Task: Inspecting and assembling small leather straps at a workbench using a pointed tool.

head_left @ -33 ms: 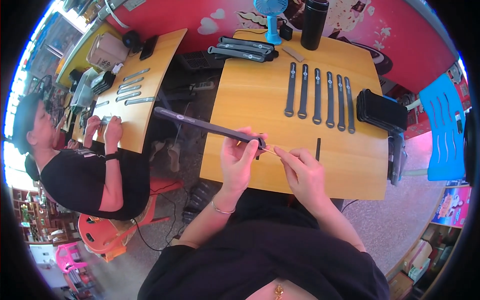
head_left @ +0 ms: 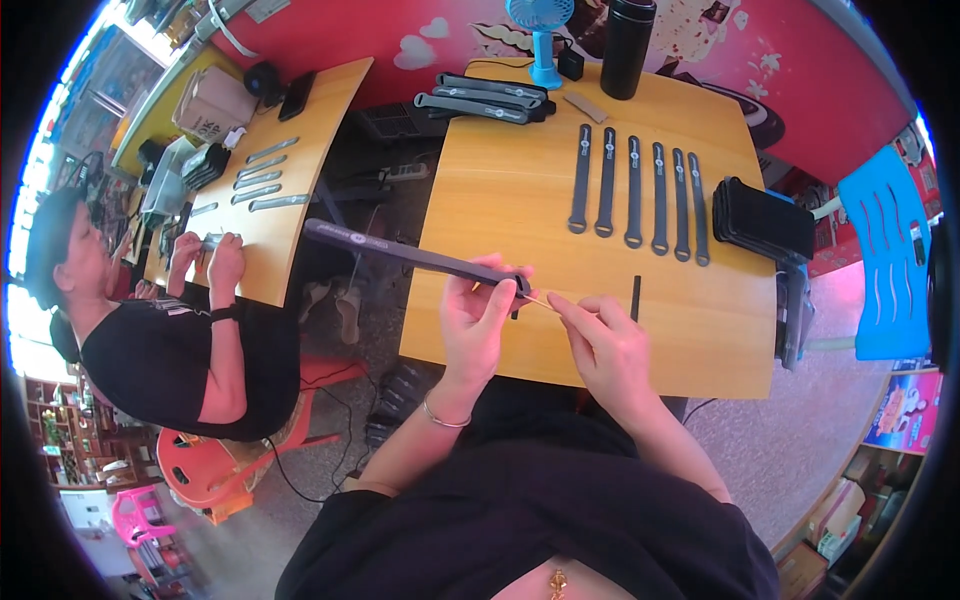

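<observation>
My left hand (head_left: 472, 325) is closed on a dark grey strap (head_left: 400, 256) with a pale print. The strap's long free end reaches up and left past the table edge. Its near end is curled at my fingertips, partly hidden. My right hand (head_left: 608, 350) pinches a thin, pale yellow stick (head_left: 541, 303), whose tip meets that curled end. Beyond my hands several similar straps (head_left: 633, 190) lie in a row, each with a slotted end toward me. A narrow black strip (head_left: 636, 298) lies flat beside my right hand.
At the back stand a blue fan (head_left: 544, 45), a black bottle (head_left: 628, 50) and a pile of straps (head_left: 488, 100). A stack of black flat pieces (head_left: 762, 222) sits at the table's right edge. A blue chair (head_left: 885, 260) stands right. Left, a co-worker (head_left: 170, 340) handles something at another table.
The strap's free end has dipped very slightly and shifted left. Both hands keep the same hold.
</observation>
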The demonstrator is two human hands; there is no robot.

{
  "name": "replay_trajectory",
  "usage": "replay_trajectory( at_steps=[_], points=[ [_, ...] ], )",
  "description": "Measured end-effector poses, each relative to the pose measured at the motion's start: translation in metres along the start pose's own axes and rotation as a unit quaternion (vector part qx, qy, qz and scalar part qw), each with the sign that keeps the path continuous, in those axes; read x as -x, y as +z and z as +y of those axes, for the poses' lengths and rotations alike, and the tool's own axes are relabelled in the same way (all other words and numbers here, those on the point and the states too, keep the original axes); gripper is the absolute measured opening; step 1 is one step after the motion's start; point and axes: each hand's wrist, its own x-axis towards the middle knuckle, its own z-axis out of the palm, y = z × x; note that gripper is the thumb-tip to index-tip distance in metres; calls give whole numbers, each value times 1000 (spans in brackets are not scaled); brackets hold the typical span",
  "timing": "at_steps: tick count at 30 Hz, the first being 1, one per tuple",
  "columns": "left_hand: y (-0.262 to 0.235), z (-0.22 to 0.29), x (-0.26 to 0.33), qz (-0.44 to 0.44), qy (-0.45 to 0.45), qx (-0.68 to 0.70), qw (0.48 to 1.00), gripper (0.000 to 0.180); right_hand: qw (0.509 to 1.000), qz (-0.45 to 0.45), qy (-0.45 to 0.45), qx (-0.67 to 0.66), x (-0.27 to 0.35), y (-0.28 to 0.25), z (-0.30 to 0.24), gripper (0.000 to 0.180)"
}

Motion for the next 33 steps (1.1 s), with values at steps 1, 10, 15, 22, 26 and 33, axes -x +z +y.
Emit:
replay_trajectory(
  at_steps=[1,10,15,22,26,33],
  points=[
    [1,1,0,3,8,-23,1000,29,1000,1,1,0,0,-1,-1,28],
    [4,-6,2,-21,155,-171,973,28,962,-99,139,-214,4,8,4,19],
    [1,-6,1,-27,236,-240,941,30,732,-219,383,-520,-1,7,0,16],
    [7,-6,-2,-5,250,-219,943,30,934,-65,139,-322,-1,20,2,16],
    [2,-13,5,-25,243,-279,929,31,776,-161,326,-515,-5,16,2,8],
    [15,-15,5,-1,173,-162,971,39,896,-30,260,-358,-14,16,-16,20]
  ],
)
